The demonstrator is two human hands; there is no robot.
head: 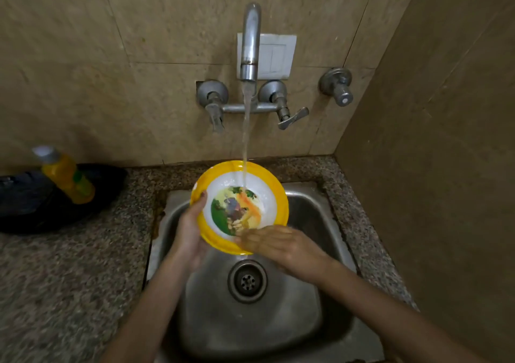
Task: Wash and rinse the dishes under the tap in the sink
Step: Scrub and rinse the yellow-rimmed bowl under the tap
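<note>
A yellow-rimmed plate [274, 195] with a white inside and a colourful picture is held tilted above the steel sink [315, 301]. Water from the wall tap [250, 42] falls onto its upper middle. My left hand [191, 229] grips the plate's left rim, thumb over the edge and fingers behind. My right hand [274, 241] lies across the plate's lower right face with fingers stretched flat; it is motion-blurred.
A yellow bottle of dish liquid [65, 176] leans on a dark pan-like object [50, 206] on the speckled stone counter [69, 273] at the left. Two tap handles [292, 117] stick out below the spout, a third valve [338, 88] further right. A wall closes the right side.
</note>
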